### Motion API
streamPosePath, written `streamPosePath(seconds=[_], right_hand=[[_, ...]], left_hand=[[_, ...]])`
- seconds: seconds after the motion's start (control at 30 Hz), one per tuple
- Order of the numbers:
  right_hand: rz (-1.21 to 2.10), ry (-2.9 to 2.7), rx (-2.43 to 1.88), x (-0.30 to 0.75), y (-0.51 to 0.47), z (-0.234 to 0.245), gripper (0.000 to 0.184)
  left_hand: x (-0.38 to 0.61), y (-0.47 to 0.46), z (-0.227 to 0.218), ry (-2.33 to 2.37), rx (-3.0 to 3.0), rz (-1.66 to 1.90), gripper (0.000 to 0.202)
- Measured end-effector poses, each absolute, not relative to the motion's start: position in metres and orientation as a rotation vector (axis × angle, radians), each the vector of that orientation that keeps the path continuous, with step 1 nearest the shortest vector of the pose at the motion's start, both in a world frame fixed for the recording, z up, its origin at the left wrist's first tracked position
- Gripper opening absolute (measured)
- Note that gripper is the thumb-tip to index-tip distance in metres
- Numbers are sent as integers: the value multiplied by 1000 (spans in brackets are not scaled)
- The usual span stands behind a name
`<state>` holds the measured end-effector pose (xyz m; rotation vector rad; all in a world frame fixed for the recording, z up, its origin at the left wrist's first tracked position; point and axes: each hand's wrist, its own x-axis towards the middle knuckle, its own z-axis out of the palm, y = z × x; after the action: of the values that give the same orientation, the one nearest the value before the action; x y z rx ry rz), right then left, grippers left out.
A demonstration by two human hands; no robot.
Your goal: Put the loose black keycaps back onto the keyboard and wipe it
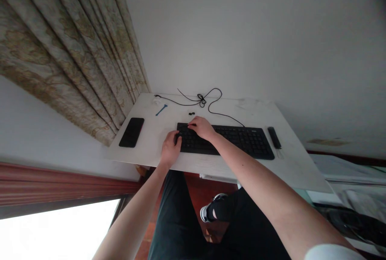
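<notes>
A black keyboard (238, 139) lies across the white desk (157, 131), its cable (211, 103) looping toward the back. My left hand (170, 148) is curled round the keyboard's left end and holds it. My right hand (202, 127) rests on the upper left keys, its fingers bent and pinched together at the top row; what they grip is too small to make out. Two small black pieces (191, 113) lie on the desk just behind the keyboard.
A black phone (132, 132) lies at the desk's left edge, with a blue tool (161, 110) behind it. A slim black object (274, 137) sits right of the keyboard. Patterned curtains (75, 51) hang at the left. My crossed legs and a shoe (211, 211) are below the desk.
</notes>
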<state>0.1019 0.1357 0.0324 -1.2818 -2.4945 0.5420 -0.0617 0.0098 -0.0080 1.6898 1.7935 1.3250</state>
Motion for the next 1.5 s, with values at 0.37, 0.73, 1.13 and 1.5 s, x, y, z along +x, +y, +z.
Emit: streamPosePath(seconds=[0.37, 0.73, 1.13, 1.5], right_hand=[[452, -2528, -1371, 93, 130, 36, 19], [485, -2531, -1383, 93, 134, 39, 17], [648, -2504, -1429, 93, 145, 45, 15], [1202, -2393, -1637, 89, 178, 52, 28]], left_hand=[[-62, 9, -6, 1782, 1688, 1309, 23], [-63, 9, -7, 1778, 1693, 1319, 24], [-63, 9, -6, 1770, 1690, 1316, 23], [-62, 9, -8, 1766, 1695, 1326, 24]])
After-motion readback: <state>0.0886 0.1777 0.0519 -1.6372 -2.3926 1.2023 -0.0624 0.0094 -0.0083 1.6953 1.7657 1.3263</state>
